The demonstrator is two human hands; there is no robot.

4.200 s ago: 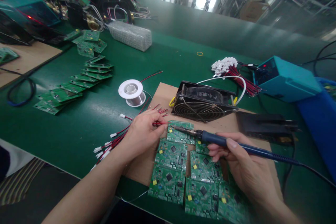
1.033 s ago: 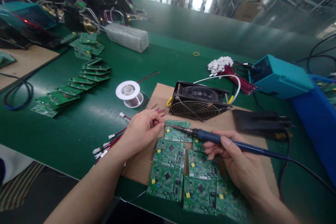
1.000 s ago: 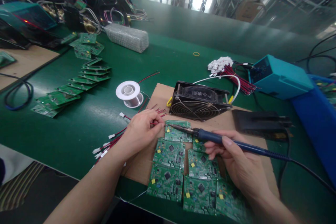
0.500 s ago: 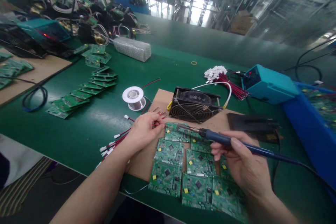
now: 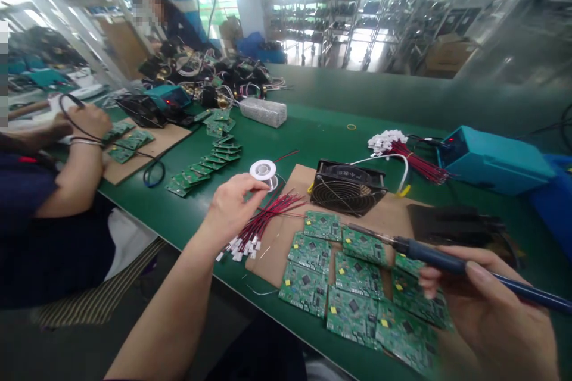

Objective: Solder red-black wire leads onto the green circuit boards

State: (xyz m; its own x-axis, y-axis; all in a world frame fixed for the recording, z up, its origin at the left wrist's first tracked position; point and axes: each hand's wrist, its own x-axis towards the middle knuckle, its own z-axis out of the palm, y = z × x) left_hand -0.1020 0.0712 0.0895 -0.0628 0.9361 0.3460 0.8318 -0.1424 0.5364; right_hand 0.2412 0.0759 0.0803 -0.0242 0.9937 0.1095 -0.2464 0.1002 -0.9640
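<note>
My right hand (image 5: 496, 303) grips a soldering iron (image 5: 429, 256) by its blue handle; the tip points left, above the upper circuit boards (image 5: 364, 244). My left hand (image 5: 232, 205) is just in front of a white solder spool (image 5: 263, 171), thumb and forefinger brought together. What lies between those fingertips, if anything, is too small to make out. Below and right of that hand lies a bundle of red and black wires (image 5: 272, 214) with white connectors. One wire reaches toward the top-left circuit board (image 5: 322, 225). Several boards lie in rows on a brown board (image 5: 268, 262).
A black fan (image 5: 348, 187) stands behind the boards. Teal soldering station (image 5: 491, 158) and more wires (image 5: 415, 161) are at right. Stacked circuit boards (image 5: 201, 169) and a bubble-wrapped block (image 5: 263, 112) lie left and back. A co-worker's hand (image 5: 92, 122) is at far left.
My left hand has moved from the top-left board's edge, leaving a wire there, back to the solder spool. The iron has shifted right of that board. The view has turned left.
</note>
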